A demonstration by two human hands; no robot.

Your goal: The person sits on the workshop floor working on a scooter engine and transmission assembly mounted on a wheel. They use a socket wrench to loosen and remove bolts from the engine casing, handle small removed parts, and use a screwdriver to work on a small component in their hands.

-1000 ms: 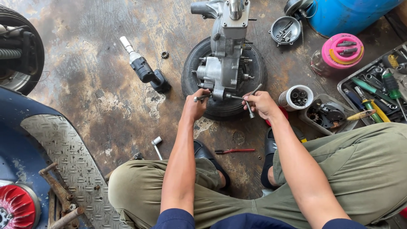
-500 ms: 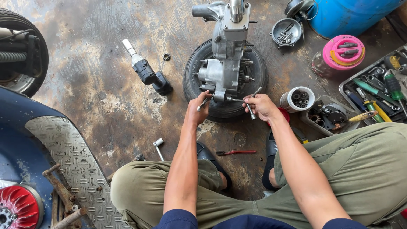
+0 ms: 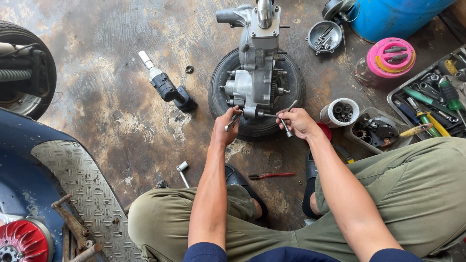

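Dull cast-metal engine (image 3: 255,73) on a matt rubber tyre (image 3: 291,104), over rough, stained concrete floor (image 3: 97,87).

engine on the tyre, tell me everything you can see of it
The engine is a grey cast-metal block, grimy, with a pipe stub at its top left and studs sticking out on its right side. It stands on a black tyre lying flat on the stained floor. At its near lower edge the left hand holds a slim metal tool against it, and the right hand grips a T-shaped wrench whose shaft runs to the same spot.
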